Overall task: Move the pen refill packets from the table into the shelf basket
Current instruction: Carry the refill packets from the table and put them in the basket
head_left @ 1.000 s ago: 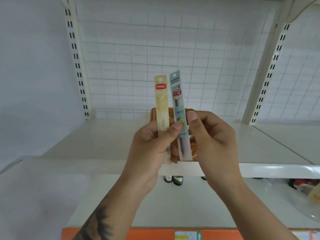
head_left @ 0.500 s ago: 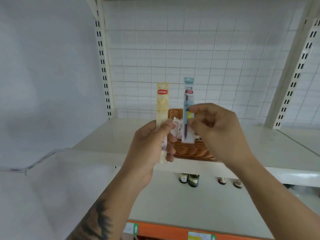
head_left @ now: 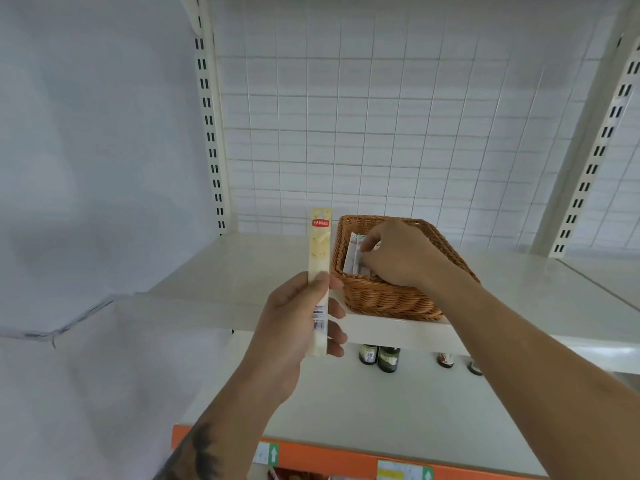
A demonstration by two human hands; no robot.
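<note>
Head view: left hand (head_left: 294, 327) pinches yellow packet (head_left: 319, 282) upright, just left of basket (head_left: 388, 296); right hand (head_left: 398, 254) fingers curl on packets (head_left: 353, 254) inside.

Pale-yellow packet (head_left: 319, 271) with red label — tan woven basket (head_left: 388, 296) — white shelf (head_left: 554, 289)

A shop: slotted uprights (head_left: 211, 140), wire-grid back panel (head_left: 381, 116), shelves (head_left: 242, 268), orange price strip (head_left: 346, 460), bottles (head_left: 379, 356).

One yellow refill packet (head_left: 319, 258), one wicker basket (head_left: 384, 296), four bottles (head_left: 388, 358), two hands (head_left: 294, 323)
</note>
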